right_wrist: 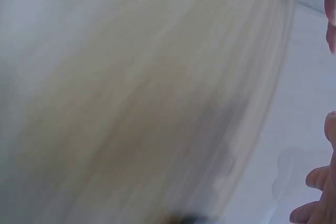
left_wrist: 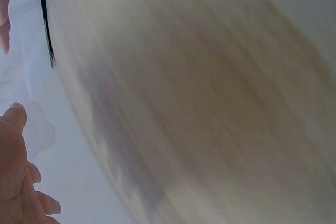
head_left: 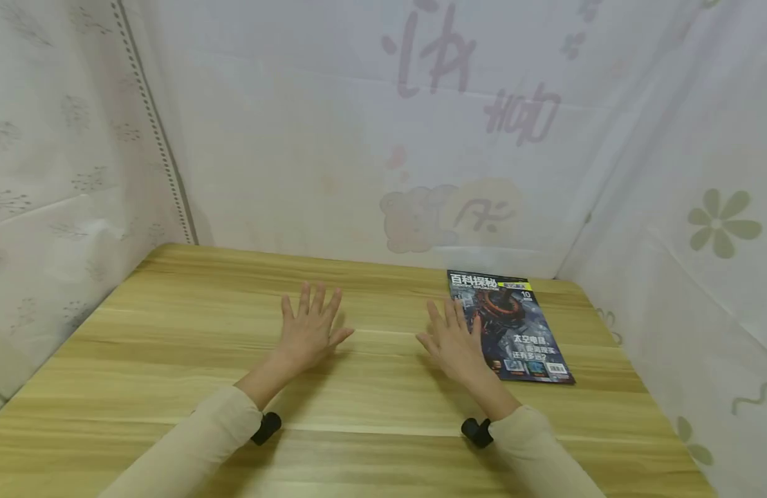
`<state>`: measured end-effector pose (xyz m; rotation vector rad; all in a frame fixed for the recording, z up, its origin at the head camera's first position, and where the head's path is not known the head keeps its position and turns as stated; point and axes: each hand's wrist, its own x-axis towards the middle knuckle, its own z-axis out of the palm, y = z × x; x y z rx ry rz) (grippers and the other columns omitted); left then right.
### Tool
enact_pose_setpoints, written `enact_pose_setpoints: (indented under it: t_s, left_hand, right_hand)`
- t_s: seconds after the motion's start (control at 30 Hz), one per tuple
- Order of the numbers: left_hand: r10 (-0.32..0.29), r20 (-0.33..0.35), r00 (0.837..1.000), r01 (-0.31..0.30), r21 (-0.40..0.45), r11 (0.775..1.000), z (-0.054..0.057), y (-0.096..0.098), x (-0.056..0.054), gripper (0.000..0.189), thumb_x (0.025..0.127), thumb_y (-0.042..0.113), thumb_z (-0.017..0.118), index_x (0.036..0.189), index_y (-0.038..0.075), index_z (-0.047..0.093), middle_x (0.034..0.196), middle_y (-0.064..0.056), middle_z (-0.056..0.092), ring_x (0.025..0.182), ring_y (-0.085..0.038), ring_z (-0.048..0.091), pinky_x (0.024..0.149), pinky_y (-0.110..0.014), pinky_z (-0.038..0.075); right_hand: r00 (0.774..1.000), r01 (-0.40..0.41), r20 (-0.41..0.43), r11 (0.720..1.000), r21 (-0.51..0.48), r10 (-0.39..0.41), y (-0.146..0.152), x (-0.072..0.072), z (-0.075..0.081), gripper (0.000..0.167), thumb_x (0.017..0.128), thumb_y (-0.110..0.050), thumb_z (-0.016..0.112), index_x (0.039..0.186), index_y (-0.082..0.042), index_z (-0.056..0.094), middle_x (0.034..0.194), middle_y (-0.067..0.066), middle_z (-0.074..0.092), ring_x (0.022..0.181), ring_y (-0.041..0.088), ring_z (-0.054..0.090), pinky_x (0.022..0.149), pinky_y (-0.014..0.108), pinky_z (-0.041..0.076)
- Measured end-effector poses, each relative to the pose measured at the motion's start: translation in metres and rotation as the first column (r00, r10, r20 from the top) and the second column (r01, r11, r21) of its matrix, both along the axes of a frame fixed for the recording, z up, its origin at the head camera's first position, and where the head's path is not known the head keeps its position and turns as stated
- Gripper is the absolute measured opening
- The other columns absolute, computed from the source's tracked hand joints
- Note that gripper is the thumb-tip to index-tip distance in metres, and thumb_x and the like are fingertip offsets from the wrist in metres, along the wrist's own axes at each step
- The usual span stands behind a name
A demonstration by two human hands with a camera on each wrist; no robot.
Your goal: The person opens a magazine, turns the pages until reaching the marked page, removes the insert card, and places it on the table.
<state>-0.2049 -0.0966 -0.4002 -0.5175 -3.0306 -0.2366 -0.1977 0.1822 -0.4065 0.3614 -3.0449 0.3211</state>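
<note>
Both hands are held out over a wood-grain table [head_left: 371, 401], palms down with fingers spread. My left hand [head_left: 308, 335] holds nothing, and its shadow falls on the wood beside it. My right hand [head_left: 458, 346] is empty as well; in the head view it overlaps the left edge of a magazine [head_left: 514, 325]. That magazine lies flat at the table's back right, with a dark cover, an orange ring-shaped machine and white Chinese lettering. At the side of the left wrist view, part of the left hand [left_wrist: 13, 166] shows. Fingers of the right hand [right_wrist: 320, 192] appear in the right wrist view.
A pale printed cloth [head_left: 296, 152] hangs behind the table, with more cloth at the left [head_left: 59, 173] and right [head_left: 700, 277]. A black wrist device [head_left: 267, 428] sits by the left cuff, another black device [head_left: 477, 432] by the right.
</note>
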Motion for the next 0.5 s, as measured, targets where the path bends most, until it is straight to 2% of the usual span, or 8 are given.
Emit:
enact_pose_setpoints:
  t_s: [0.17,0.33,0.4,0.5]
  left_hand:
    - [-0.039,0.015,0.999,0.04,-0.014,0.999,-0.004,0.013,0.001,0.076,0.095,0.054,0.04,0.151,0.008,0.014,0.154,-0.025,0.005,0.14,-0.047,0.002,0.105,-0.071,0.006]
    - [-0.106,-0.008,0.994,0.106,-0.001,0.994,-0.008,0.031,0.004,0.075,0.095,0.052,0.042,0.15,0.006,0.019,0.153,-0.027,0.012,0.14,-0.048,0.007,0.108,-0.067,0.012]
    - [-0.145,-0.018,0.989,0.146,0.017,0.989,-0.009,0.04,0.006,0.074,0.095,0.05,0.045,0.149,0.004,0.023,0.152,-0.027,0.016,0.139,-0.048,0.011,0.108,-0.065,0.016]
    - [-0.214,-0.003,0.977,0.214,0.037,0.976,-0.009,0.056,0.009,0.072,0.095,0.048,0.046,0.147,0.002,0.025,0.151,-0.027,0.02,0.139,-0.047,0.015,0.109,-0.06,0.021]
  right_hand:
    - [0.999,0.033,-0.038,0.999,-0.018,-0.034,0.043,0.013,0.0,0.067,0.097,-0.044,0.045,0.15,-0.011,0.022,0.155,0.022,0.009,0.143,0.039,0.009,0.104,0.073,0.008]
    - [0.994,0.087,-0.063,0.996,-0.034,-0.089,0.094,0.029,0.004,0.065,0.097,-0.037,0.049,0.146,-0.001,0.028,0.151,0.03,0.015,0.139,0.047,0.014,0.103,0.072,0.012]
    - [0.993,0.085,-0.071,0.994,-0.066,-0.09,0.116,0.034,0.004,0.063,0.096,-0.032,0.052,0.144,0.004,0.03,0.148,0.034,0.019,0.136,0.051,0.017,0.103,0.071,0.017]
    - [0.994,0.028,-0.103,0.99,-0.137,-0.043,0.151,0.038,0.001,0.06,0.092,-0.019,0.06,0.137,0.012,0.036,0.14,0.04,0.026,0.128,0.056,0.026,0.099,0.069,0.026]
